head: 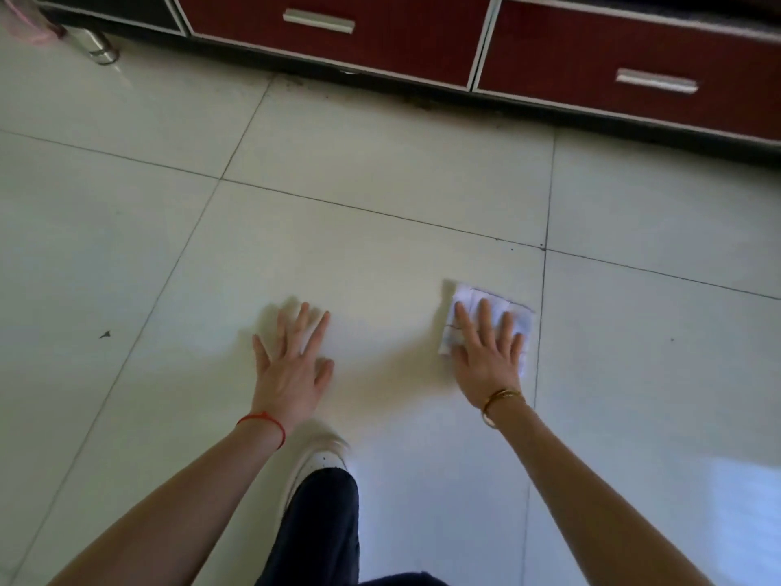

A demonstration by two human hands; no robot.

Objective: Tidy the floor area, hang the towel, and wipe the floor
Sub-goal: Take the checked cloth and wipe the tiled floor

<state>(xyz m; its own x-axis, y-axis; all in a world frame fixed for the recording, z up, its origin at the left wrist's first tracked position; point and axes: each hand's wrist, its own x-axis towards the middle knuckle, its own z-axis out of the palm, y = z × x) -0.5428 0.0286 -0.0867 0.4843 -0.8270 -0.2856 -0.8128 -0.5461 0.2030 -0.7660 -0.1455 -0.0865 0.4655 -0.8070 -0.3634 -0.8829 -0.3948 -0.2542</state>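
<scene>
Wiping looks under way. Right hand (pixel 486 353) lies flat, fingers straight, pressing a folded white cloth (pixel 490 319) onto the floor (pixel 380 255) at centre right of the frame, just left of a grout line. Left hand (pixel 291 365) rests open on bare tile at centre, fingers spread, holding nothing. With only flat pressure on it, the cloth could bunch or slip out on the glossy tile. Its long axis seems to run from upper left to lower right.

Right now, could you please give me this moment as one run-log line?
phase: wiping floor | right hand: flat on white cloth | left hand: flat on floor tile | cabinet drawers: shut
</scene>
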